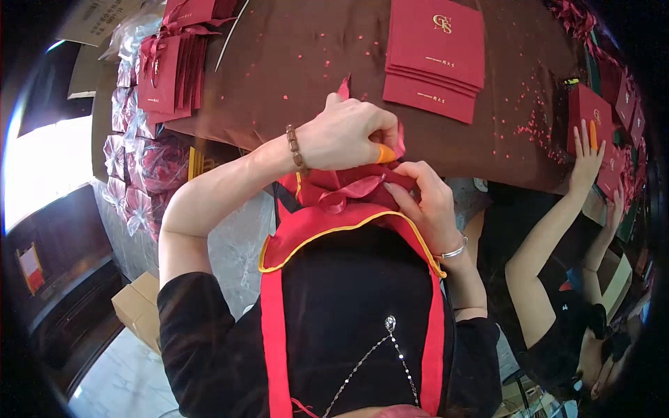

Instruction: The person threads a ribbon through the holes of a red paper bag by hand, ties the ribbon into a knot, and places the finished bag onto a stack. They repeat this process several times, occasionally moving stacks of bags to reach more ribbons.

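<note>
- Red ribbon (pixel 341 196) is bunching against the apron (pixel 327 228), under the table edge (pixel 488 167).
- Right hand (pixel 426 198) is pinching its loop shut, left hand (pixel 348 136) is nipping the tail tight; pulling both evenly is probably the trick.
- Co-worker's hand (pixel 587 157) is reaching in far right, so room is looking slim.

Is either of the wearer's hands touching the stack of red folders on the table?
No: left hand and right hand pinch a red ribbon, while the stack of red folders lies apart.
</note>
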`<state>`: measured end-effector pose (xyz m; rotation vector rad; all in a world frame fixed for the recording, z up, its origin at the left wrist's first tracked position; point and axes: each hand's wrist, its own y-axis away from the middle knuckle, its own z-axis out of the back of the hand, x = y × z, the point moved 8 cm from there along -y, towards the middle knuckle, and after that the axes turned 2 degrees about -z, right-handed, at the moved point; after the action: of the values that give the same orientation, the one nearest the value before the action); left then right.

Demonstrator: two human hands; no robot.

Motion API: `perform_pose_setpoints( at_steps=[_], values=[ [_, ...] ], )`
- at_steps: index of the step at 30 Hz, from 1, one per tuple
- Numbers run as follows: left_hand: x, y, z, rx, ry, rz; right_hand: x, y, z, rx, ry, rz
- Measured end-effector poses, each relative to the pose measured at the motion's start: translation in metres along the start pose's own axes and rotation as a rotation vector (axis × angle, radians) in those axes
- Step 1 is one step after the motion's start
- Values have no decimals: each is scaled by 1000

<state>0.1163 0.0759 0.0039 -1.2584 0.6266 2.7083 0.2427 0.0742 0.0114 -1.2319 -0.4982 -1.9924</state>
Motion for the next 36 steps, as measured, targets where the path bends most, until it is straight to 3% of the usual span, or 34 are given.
perform_pose_setpoints(
  at_steps=[3,5,6,8,11,16,18,20,26,28,30,32,36],
  values=[
    [8,-4,2,-65,186,46,1,0,0,7,1,26],
    [11,-2,13,-246,124,59,3,1,1,-10,12,70],
    [2,3,23,-433,-200,-9,0,2,0,1,-2,35],
    [-2,13,31,-557,-243,-87,-3,2,0,10,-18,1],
    [-27,27,31,-396,-268,-247,-4,1,1,5,-2,-42],
    [-44,34,21,-316,-317,-314,0,-2,1,-28,31,7],
    [-21,24,3,-10,-246,-127,-1,0,1,-22,30,15],
    [-20,25,4,-14,-261,-145,-3,2,-1,-23,25,15],
    [3,15,-5,292,-212,-14,6,2,-7,-67,-4,123],
    [-1,12,0,226,-118,-40,11,2,-6,-103,34,147],
    [-1,10,-3,313,-147,54,13,1,-7,-114,32,161],
    [-1,8,0,243,-115,-3,14,1,-8,-112,34,150],
    [3,6,-5,351,-89,82,13,0,-8,-118,45,147]
  ],
)
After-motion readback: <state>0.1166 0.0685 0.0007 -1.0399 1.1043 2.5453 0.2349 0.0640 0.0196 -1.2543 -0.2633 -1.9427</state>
